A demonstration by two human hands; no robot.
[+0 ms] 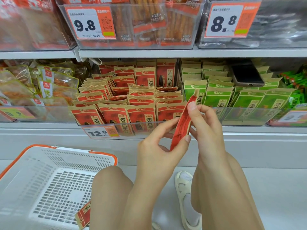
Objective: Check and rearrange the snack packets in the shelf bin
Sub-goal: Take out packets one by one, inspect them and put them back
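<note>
Hands (181, 130) around red packet (181, 123), before shelf bin (103, 124).

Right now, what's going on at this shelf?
A person crouched at the shelf holds one red packet edge-on in both hands, the left hand at its lower end and the right hand near its top. The bin behind is packed with matching red packets. Another lies in the white basket on the floor.

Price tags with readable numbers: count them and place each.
3: the 9.8 tag on the upper middle bin, the 8.8 tag upper right, the 12.8 tag below the red packets. Two blurred tags sit at the edges.
</note>
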